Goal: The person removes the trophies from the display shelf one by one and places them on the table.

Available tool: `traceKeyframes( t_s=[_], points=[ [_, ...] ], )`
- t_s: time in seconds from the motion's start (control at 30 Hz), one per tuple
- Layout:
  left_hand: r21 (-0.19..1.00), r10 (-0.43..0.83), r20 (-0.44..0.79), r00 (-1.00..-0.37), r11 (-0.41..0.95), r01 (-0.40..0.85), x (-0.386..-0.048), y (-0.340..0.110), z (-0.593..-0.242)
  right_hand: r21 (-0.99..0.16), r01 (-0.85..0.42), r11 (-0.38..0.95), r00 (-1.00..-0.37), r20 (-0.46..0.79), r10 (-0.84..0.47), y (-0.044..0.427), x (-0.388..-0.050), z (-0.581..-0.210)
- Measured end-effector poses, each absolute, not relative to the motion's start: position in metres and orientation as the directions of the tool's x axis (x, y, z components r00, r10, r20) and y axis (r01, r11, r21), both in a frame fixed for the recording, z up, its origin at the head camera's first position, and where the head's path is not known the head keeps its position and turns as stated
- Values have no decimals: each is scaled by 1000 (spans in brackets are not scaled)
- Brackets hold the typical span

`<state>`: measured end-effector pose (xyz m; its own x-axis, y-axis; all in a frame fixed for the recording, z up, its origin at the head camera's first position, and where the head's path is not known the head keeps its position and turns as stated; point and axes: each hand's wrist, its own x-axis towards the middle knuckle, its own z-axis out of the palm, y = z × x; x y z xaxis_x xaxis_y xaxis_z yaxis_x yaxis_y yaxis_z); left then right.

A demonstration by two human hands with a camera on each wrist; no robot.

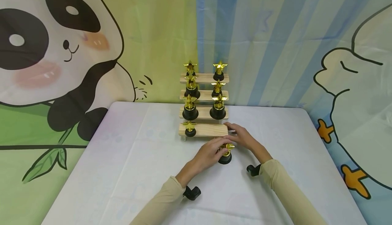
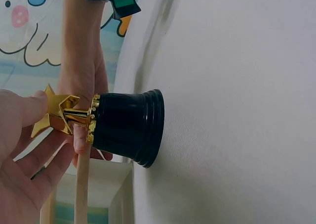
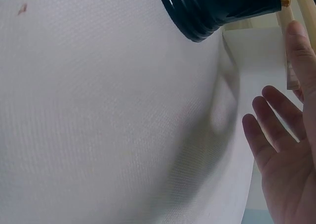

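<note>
My left hand [image 1: 211, 153] pinches the gold star top of a trophy [image 1: 225, 158] in front of the lowest wooden step [image 1: 208, 130]. The left wrist view shows thumb and fingers of the left hand [image 2: 24, 155] round the star, the black base of the trophy [image 2: 128, 127] free of them. At the right end of that step is my right hand [image 1: 242, 137]; in the right wrist view the right hand [image 3: 291, 155] has its fingers extended beside the step's end [image 3: 293, 75], and the trophy's black base [image 3: 222, 6] is above. Whether its thumb touches the wood I cannot tell.
One small trophy [image 1: 190, 129] stands on the left of the lowest step. Several more star trophies stand in pairs on the higher steps [image 1: 204, 112]. Behind the white table [image 1: 147, 177] hangs a printed curtain [image 1: 165, 48].
</note>
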<state>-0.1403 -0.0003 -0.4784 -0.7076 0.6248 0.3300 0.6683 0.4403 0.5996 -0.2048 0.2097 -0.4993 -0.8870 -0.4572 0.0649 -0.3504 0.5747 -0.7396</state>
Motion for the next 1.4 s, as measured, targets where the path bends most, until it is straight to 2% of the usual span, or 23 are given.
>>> traceKeyframes(
  t_s=[0.3,0.73,1.4],
  points=[
    [602,644,314,-697,433,671,-142,-3,-480,-727,-365,582,-884,76,-461,210,-205,-500],
    [593,642,268,-718,477,649,-140,-4,-481,-715,-365,596,-884,65,-463,209,-203,-500],
    [562,643,299,-706,479,674,-141,-2,-482,-695,-369,618,-886,61,-460,212,-207,-503]
  ],
)
